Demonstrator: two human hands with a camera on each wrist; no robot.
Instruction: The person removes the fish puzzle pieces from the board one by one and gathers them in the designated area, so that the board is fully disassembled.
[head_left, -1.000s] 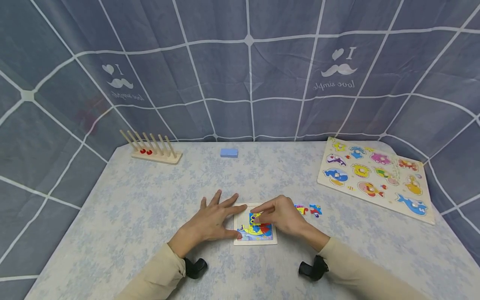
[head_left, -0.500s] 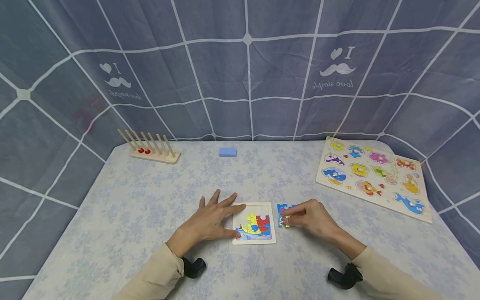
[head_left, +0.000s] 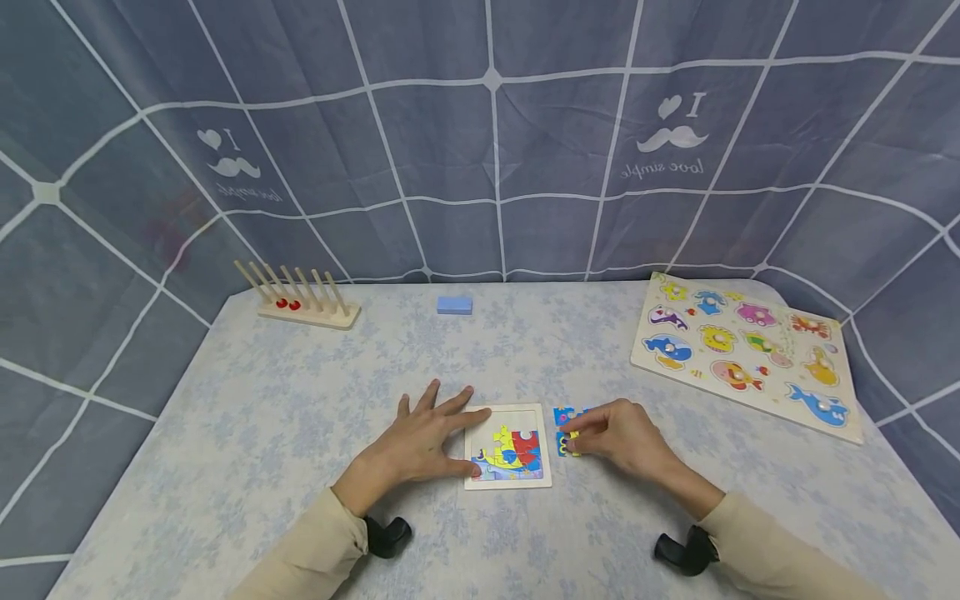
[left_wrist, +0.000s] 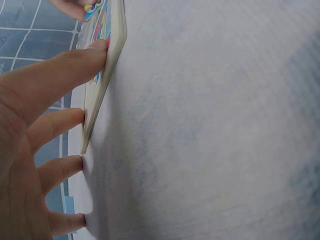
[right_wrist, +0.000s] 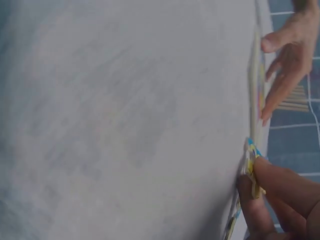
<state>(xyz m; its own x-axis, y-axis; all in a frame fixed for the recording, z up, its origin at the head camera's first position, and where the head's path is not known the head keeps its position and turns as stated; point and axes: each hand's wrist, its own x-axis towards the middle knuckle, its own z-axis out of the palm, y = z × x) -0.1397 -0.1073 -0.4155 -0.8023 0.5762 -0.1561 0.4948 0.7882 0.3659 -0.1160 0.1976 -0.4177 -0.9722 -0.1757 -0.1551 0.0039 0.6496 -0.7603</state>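
Observation:
A small square jigsaw puzzle board (head_left: 508, 483) with a pale wooden border lies before me. Yellow, red and blue pieces fill its lower part, while the upper part shows bare wood. My left hand (head_left: 415, 443) is spread at its left side, thumb (left_wrist: 92, 55) on the lower left corner and index finger along the upper left edge. Just right of the board, my right hand (head_left: 622, 437) pinches a yellow-and-blue puzzle piece (right_wrist: 252, 148) between thumb and fingers. More blue puzzle pieces (head_left: 565, 415) lie under and beside those fingers, partly hidden by them.
At the back right lies a large peg puzzle board (head_left: 757, 400) with sea animals. A wooden peg stand (head_left: 318, 315) with red beads stands back left, and a blue block (head_left: 454, 306) lies at the back middle. Grey checked curtains enclose the table.
My right hand has moved from over the puzzle board to its right side, carrying the puzzle piece, and has barely shifted in the last half second. My left hand has stayed in place.

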